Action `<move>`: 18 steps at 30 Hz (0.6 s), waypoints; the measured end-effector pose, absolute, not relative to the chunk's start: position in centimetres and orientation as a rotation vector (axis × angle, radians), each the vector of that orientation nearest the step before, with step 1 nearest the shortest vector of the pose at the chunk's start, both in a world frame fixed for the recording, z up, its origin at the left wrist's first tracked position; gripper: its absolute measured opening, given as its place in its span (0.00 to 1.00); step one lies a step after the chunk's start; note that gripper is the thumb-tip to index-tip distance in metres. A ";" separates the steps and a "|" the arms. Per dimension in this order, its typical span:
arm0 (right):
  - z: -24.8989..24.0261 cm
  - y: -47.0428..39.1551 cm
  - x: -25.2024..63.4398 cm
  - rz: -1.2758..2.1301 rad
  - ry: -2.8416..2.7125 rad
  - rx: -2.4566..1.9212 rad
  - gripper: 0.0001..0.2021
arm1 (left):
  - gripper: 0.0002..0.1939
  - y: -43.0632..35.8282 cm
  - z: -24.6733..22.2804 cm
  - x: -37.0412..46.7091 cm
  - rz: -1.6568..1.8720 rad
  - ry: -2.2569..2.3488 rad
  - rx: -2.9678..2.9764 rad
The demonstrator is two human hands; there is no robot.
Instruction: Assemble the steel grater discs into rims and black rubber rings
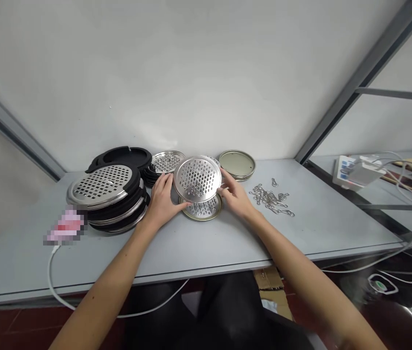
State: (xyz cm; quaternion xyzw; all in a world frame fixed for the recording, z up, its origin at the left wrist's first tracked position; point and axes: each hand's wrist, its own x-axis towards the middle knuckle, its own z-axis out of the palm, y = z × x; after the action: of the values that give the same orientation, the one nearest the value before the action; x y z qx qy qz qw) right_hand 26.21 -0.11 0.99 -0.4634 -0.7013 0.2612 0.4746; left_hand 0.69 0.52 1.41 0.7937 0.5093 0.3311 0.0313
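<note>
A round silver grater plate (197, 179) with rows of raised holes is held tilted up towards me. My right hand (235, 195) pinches its right edge between thumb and fingers. At the left edge, my left hand (162, 201) has its fingers along the rim and its thumb stretched below it. Beneath lies another grater plate (203, 210) sitting in a gold-rimmed round lid, partly covered by the held one. Behind my left hand stands a stack of grater plates (167, 162). A stack of plain gold-coloured lids (238, 163) is beyond my right hand.
At left rises a tall stack of black rings and grater plates (105, 187), with a black round holder (127, 156) behind. A blurred pink item (66, 226) has a white cable. Small metal clips (269, 198) lie loose at right. A power strip (355, 171) sits beyond the frame post.
</note>
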 end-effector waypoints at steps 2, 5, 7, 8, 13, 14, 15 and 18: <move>1.4 -0.5 26.5 0.509 -1.829 -1.135 0.35 | 0.51 0.4 1.4 0.7 0.983 1.590 2.470; 1.9 -0.8 27.2 0.300 -1.962 -1.176 0.39 | 0.50 0.2 1.4 0.7 0.894 1.616 2.494; 1.9 -0.8 27.6 0.254 -2.004 -1.221 0.41 | 0.50 0.0 1.4 0.8 0.839 1.610 2.519; 1.9 -0.8 27.8 0.263 -2.021 -1.235 0.42 | 0.50 -0.1 1.4 0.8 0.816 1.610 2.529; 1.9 -0.7 28.3 0.352 -2.112 -1.205 0.41 | 0.48 -0.4 1.7 0.8 0.697 1.574 2.574; 1.9 -0.8 28.4 0.354 -2.122 -1.205 0.41 | 0.47 -0.5 1.8 0.7 0.680 1.554 2.580; 2.0 -0.8 28.4 0.352 -2.126 -1.216 0.40 | 0.46 -0.5 1.9 0.6 0.668 1.537 2.582; 2.1 -1.1 28.4 0.343 -2.129 -1.268 0.39 | 0.44 -0.7 2.1 0.4 0.645 1.515 2.574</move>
State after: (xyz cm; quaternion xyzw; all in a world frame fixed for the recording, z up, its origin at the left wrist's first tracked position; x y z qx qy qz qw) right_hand 28.38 -1.08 2.12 -0.4811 -0.8078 0.1303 0.3145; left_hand 0.44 -0.69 2.06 0.8416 0.4954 0.2110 0.0430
